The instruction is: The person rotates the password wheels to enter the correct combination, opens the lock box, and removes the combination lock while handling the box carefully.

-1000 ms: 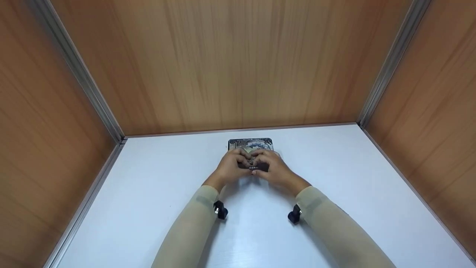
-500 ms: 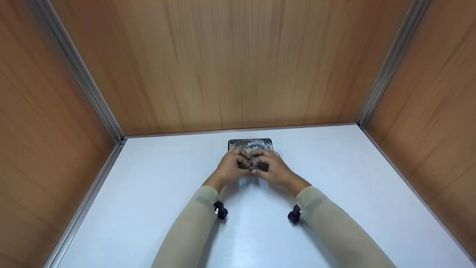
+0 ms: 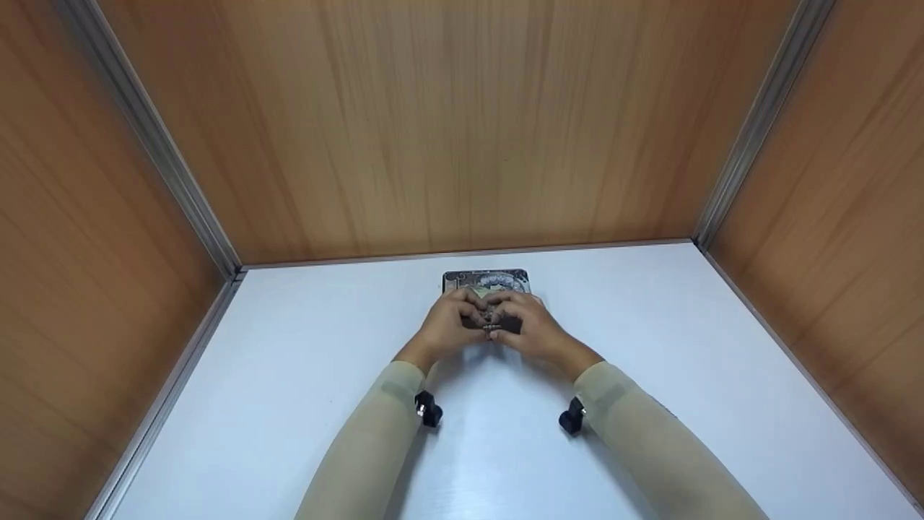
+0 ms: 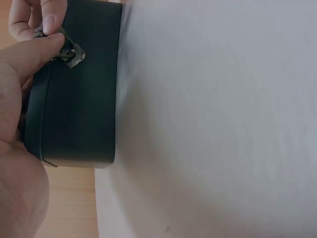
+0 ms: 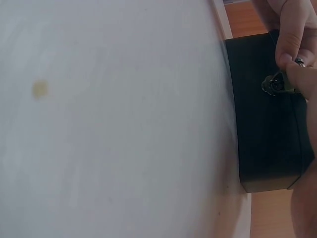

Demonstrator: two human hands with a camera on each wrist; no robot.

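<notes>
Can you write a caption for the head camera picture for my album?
Both hands, left hand and right hand, pinch the clasp on a small box.

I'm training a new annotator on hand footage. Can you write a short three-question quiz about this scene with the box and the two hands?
1. True or false: the box stands on the white table.
2. Which part of the box do both hands work at? A) its clasp B) a far corner C) its underside
3. Fill in: seen from the wrist views, the side of the box is ____ in colour.

Key
1. True.
2. A: the left hand and the right hand meet at the small metal clasp on the front of the box, fingers pinching it.
3. Black.
</notes>
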